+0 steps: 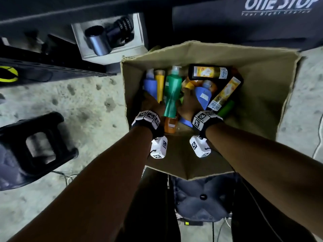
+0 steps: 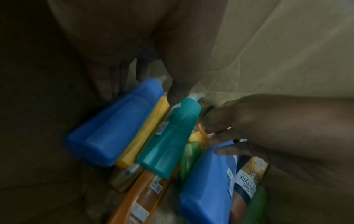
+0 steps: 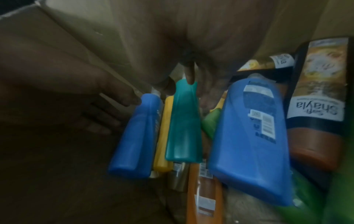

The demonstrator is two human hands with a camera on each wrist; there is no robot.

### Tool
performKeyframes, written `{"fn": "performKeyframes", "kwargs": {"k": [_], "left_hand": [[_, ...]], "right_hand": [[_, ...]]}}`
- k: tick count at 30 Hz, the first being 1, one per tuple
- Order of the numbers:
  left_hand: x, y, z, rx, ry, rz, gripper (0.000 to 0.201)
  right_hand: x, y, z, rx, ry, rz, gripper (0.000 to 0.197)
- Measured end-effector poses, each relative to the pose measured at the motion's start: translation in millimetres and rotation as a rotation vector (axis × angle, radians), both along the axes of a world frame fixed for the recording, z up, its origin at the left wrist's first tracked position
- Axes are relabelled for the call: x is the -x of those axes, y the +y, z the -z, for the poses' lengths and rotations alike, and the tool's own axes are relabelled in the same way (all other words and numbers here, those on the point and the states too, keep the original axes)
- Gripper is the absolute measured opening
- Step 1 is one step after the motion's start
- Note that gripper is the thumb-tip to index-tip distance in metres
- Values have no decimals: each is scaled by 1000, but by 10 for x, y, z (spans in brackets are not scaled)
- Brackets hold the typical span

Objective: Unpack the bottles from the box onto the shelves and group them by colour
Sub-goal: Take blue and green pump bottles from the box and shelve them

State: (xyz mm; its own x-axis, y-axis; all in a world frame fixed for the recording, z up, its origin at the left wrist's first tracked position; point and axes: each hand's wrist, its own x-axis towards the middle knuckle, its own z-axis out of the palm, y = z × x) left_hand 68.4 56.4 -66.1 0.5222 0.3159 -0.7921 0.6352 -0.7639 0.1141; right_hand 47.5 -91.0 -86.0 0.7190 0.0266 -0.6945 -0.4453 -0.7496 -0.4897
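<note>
An open cardboard box (image 1: 258,81) holds several bottles lying down. At its left side lie a blue bottle (image 1: 150,84) and a yellow bottle (image 1: 160,84), with a teal bottle (image 1: 173,91) in the middle. To the right are a second blue bottle (image 1: 202,96) and two dark labelled bottles (image 1: 208,72); green and orange ones lie lower. Both hands are inside the box. My left hand (image 1: 151,100) has straight, spread fingers (image 3: 132,100) touching the left blue bottle (image 2: 114,128). My right hand (image 1: 187,100) reaches between the teal bottle (image 3: 184,121) and the right blue bottle (image 3: 252,136), fingers loosely bent, holding nothing.
A dark shelf rack (image 1: 52,70) stands at the upper left beside a white product box (image 1: 110,37). One black plastic stool (image 1: 33,145) is on the concrete floor at left, and another dark stool (image 1: 202,198) sits under the box's near edge. A black banner (image 1: 262,23) hangs behind.
</note>
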Motion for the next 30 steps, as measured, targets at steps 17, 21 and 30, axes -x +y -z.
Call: {"fn": "performKeyframes", "kwargs": {"k": [17,21,30], "left_hand": [[231,2,595,-263,-154,182,98],[226,10,613,-217,-173,144,99],[268,-95,406,3,-87,-191,76]], "right_hand": [[-409,133,920,-186,142,232,71],[-341,126,896,-164,122,312,82],[-173,-106,413,-333,55,584,56]]}}
